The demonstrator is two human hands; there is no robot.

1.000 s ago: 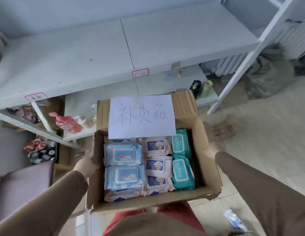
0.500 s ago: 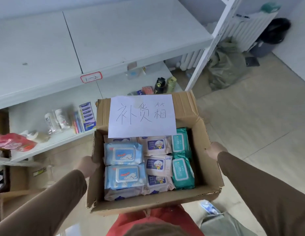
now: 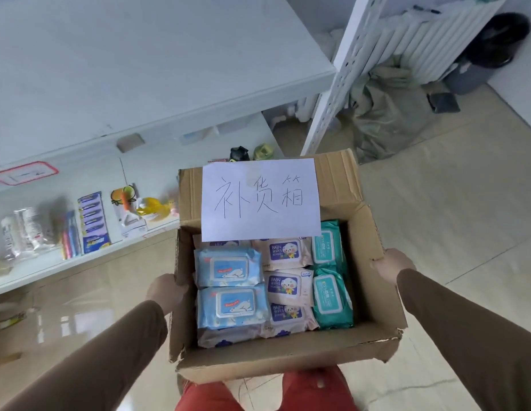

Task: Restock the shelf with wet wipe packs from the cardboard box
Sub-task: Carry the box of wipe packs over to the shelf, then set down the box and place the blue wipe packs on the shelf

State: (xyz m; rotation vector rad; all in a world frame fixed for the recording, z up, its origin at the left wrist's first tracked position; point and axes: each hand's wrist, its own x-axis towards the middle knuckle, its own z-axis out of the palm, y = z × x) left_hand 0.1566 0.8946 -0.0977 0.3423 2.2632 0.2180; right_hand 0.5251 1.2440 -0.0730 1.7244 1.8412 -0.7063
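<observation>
Shelf shifted left; cardboard box (image 3: 377,232) lengthwise ahead

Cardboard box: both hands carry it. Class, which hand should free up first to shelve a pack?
Probably the left hand: shelf on that side, blue packs nearest; right hand keeps its grip.

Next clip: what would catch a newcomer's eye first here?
The open cardboard box at centre, carried by the left hand and right hand on its sides, with a handwritten paper sign on its far flap. Inside lie blue packs, white baby wipes packs and teal packs. The top shelf up left looks bare.
</observation>
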